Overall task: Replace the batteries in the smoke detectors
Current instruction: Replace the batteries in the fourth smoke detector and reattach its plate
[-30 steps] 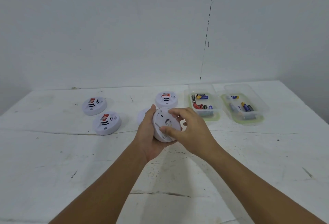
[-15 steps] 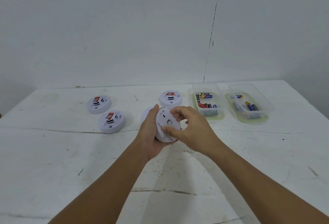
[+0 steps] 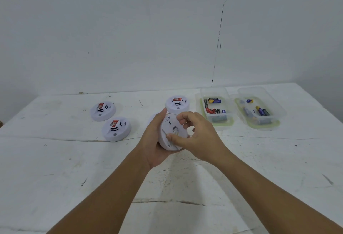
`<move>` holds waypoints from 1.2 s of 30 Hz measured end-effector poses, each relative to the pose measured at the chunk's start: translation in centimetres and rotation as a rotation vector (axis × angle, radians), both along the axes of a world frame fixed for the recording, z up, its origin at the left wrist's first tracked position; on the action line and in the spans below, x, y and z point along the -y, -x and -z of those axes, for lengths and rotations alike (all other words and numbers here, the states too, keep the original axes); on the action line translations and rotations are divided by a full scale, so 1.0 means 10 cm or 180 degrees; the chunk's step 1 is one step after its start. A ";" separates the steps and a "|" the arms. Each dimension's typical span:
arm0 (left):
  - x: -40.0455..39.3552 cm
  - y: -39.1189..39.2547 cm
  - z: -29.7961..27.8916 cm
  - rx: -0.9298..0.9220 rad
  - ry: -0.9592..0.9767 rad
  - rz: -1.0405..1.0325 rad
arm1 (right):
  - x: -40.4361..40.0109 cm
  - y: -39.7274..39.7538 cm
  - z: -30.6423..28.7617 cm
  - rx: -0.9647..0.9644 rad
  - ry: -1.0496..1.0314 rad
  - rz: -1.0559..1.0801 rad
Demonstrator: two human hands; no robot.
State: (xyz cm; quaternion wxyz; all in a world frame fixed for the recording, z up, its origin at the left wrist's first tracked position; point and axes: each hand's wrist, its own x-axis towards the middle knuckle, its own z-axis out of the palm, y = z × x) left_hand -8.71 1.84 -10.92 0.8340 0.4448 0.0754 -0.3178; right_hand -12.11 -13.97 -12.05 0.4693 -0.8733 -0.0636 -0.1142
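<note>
On the white surface [image 3: 55,168], three smoke detectors [image 3: 103,110] wait face up, untouched beside two battery tubs [image 3: 216,111]. One detector [image 3: 171,131] is gripped back-up by both hands, left [image 3: 154,140] cradling, right [image 3: 196,137] pinching its cover. Early going, I'd say.

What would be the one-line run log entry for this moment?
left hand: holds smoke detector | right hand: pinches its back | three detectors on table | batteries in two trays

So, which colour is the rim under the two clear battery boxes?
Pale green, seen best in the head view: left box, right box.
</note>
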 end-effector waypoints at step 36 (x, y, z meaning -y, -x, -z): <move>0.12 -0.14 0.03 -0.0076 0.0293 -0.0070 | 0.03 -0.12 0.00 0.0119 0.0107 -0.0120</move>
